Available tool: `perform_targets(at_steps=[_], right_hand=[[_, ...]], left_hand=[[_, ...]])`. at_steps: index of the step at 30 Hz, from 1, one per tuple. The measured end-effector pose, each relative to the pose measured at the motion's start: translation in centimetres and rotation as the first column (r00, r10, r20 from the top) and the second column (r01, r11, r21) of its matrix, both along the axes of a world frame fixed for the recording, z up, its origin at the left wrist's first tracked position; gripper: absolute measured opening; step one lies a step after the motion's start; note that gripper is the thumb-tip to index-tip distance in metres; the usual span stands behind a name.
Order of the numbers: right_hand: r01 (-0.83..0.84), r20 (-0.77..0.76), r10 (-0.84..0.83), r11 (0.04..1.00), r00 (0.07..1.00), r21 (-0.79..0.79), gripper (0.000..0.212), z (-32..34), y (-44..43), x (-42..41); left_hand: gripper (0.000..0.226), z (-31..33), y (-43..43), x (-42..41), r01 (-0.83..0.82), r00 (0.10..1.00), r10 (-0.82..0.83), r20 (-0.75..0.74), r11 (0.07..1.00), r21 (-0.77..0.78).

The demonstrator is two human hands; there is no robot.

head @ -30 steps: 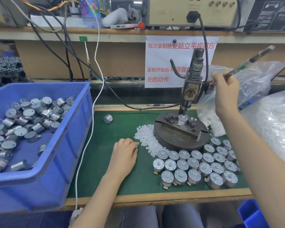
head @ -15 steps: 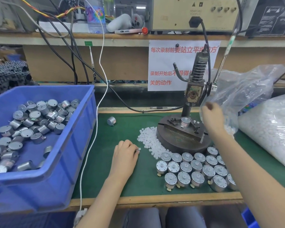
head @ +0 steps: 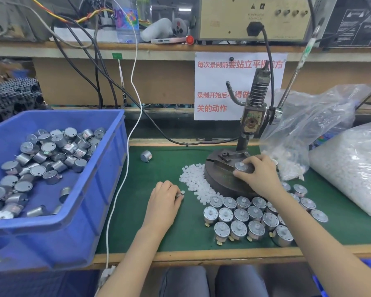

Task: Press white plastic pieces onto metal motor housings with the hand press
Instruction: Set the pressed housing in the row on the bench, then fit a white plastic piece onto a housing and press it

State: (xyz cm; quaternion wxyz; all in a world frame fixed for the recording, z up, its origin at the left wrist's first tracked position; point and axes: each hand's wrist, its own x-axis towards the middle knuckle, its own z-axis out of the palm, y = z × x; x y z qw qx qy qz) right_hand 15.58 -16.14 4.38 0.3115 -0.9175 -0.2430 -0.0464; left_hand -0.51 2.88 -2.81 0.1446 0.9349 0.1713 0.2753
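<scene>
Right hand around motor housing on press base

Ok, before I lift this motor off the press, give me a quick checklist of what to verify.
1. Press lever raised, no hand on it: ok.
2. Right hand grips the motor on the press base: ok.
3. Pressing properly done on that motor: cannot tell, fingers partly cover its top.
4. Left hand curled beside the pile of white pieces, next part ready in it: cannot tell.
5. Bare green mat beside the finished motors to set this one down: ok.
</scene>
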Motion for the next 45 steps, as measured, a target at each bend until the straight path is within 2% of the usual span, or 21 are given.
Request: perform_targets(at_steps=[2,6,13,17,20,23,25,27,31,37,45], right_hand=[[-0.067,0.011,0.067,0.998,0.998,0.019,0.026,-0.3,-1.2,-1.2],[-0.161,-0.008,0.161,0.987,0.987,-0.001,0.024,-0.9,-3.7,-3.4],[-0.160,0.024,0.161,0.986,0.987,-0.038,0.028,-2.7,-5.6,-5.4],[-0.164,0.026,0.165,0.985,0.986,-0.060,0.027,-2.7,-5.3,-5.5],[-0.152,0.007,0.153,0.985,0.988,-0.079,0.029,-2.5,-5.3,-5.6],[-0.167,-0.010,0.167,0.977,0.986,-0.134,0.043,-2.2,-5.3,-5.8],[-0.183,-0.028,0.181,0.974,0.983,-0.135,0.060,-1.8,-4.8,-6.2],[-0.200,0.035,0.207,0.967,0.978,-0.157,0.066,-1.3,-3.5,-6.5],[-0.254,0.166,0.297,0.937,0.940,-0.238,0.058,-0.6,1.5,-7.0],[-0.273,0.267,0.376,0.895,0.887,-0.354,0.052,-0.7,10.4,-7.9],[-0.446,0.095,0.494,0.839,0.864,-0.311,0.055,-2.1,20.8,-8.0]], left_hand=[[0.017,0.0,0.0,0.0,0.003,1.000,-0.003,0.004,1.000,-0.002],[0.016,-0.1,0.1,0.2,0.002,1.000,-0.002,0.009,1.000,-0.007],[0.014,0.0,0.2,0.1,-0.007,1.000,0.007,0.001,0.999,-0.050],[0.009,0.3,0.4,-0.2,-0.014,1.000,0.017,0.011,0.975,-0.222],[0.010,0.6,0.9,-0.9,0.008,1.000,-0.002,0.016,0.913,-0.409],[0.013,0.9,1.5,-2.0,0.022,1.000,-0.013,0.022,0.867,-0.497],[0.012,0.8,1.7,-2.6,0.022,0.999,-0.006,0.033,0.867,-0.497],[0.009,0.6,1.6,-2.9,0.026,0.999,-0.006,0.045,0.884,-0.467],[0.003,0.1,1.4,-2.9,0.036,0.998,-0.014,0.061,0.924,-0.381],[0.004,-0.1,1.6,-2.9,0.040,0.996,-0.003,0.094,0.919,-0.392],[0.006,-0.2,1.7,-2.6,0.036,0.996,-0.002,0.089,0.924,-0.380]])
